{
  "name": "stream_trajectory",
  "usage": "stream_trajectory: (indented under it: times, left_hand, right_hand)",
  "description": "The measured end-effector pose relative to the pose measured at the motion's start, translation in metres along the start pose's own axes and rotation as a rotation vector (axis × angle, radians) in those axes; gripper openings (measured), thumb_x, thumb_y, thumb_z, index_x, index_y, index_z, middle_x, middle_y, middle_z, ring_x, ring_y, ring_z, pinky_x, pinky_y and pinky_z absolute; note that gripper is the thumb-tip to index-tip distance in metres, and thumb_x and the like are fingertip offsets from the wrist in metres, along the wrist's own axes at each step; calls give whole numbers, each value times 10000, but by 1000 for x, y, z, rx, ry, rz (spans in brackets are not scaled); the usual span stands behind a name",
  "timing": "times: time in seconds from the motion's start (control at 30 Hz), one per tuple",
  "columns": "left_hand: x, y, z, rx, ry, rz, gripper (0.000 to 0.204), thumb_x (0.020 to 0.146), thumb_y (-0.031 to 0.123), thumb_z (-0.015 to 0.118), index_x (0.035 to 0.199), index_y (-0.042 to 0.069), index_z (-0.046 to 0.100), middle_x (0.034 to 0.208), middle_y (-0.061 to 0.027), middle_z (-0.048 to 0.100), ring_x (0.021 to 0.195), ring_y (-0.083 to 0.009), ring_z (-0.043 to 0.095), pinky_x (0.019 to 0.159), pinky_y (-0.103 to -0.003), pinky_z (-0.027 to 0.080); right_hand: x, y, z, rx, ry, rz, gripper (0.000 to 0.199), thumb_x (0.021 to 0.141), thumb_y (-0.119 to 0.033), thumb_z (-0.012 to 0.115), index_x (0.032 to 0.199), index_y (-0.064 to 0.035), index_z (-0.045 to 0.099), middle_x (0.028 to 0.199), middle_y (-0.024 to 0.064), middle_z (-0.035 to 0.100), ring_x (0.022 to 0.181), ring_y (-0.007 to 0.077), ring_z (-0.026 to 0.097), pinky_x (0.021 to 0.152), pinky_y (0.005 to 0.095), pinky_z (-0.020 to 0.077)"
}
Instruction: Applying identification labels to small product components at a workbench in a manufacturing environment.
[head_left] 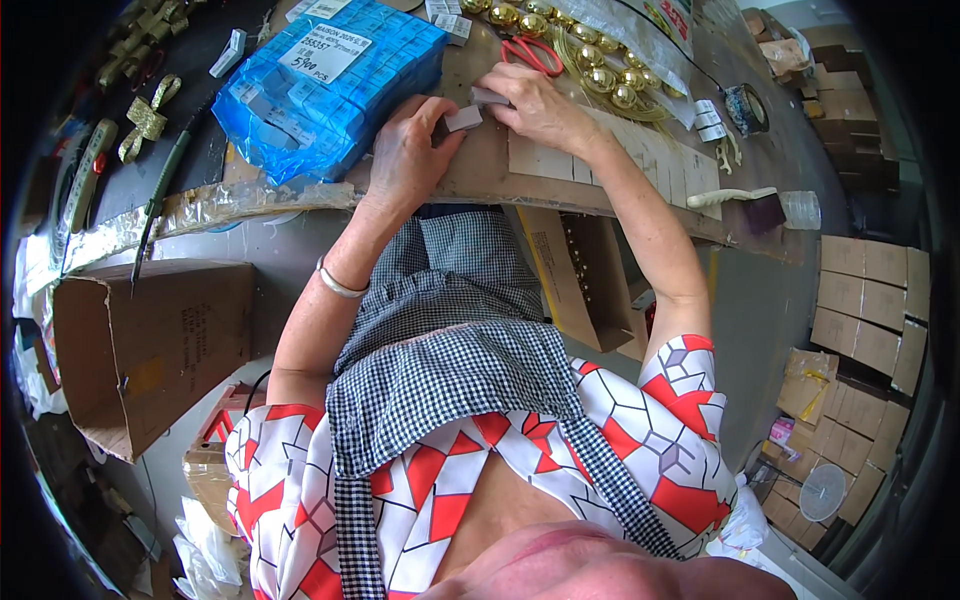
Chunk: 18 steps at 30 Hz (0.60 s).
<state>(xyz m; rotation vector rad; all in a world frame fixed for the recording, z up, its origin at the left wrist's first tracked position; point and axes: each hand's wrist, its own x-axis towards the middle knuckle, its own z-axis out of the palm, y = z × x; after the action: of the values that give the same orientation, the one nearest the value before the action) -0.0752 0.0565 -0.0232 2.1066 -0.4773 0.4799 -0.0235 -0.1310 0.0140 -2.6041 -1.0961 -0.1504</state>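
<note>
Near the front of the work table, my left hand [410,148] pinches a small pale rectangular piece [463,119] between thumb and fingers. Just to its right, my right hand [540,108] is closed on another small greyish flat piece [488,96]; the fingers cover part of it. The two pieces are close together. Beside my left hand lies a large pack wrapped in blue plastic [400,62], with a white label on top. Red-handled scissors [535,56] rest beyond my right hand. Pale card strips [660,157] lie under and beside my right forearm.
Shiny gold balls [600,80] lie at the back right. A gold glitter bow [146,121] and a green pen-shaped tool [165,180] are at left. A tape roll [745,108] sits far right. Cardboard boxes [170,350] stand below the table edge [270,195].
</note>
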Motion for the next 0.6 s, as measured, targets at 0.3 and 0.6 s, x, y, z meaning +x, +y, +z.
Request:
stream_trajectory:
  times: [0.3,0.6]
  left_hand:
    - [0,2,-3,-75,-73,42,272,669,28,678,928,22,595,891,-100,578,766,-227,588,679,-288,478]
    - [2,5,-4,-88,-56,12,278,653,33,688,918,21,601,996,-97,552,845,-255,577,714,-306,479]
  right_hand:
    - [14,5,-2,149,-24,7,281,740,-124,614,984,10,578,893,125,590,822,261,582,724,319,464]
    - [15,8,-10,452,-200,179,268,813,-198,599,1009,-15,599,830,55,620,754,119,593,713,261,468]
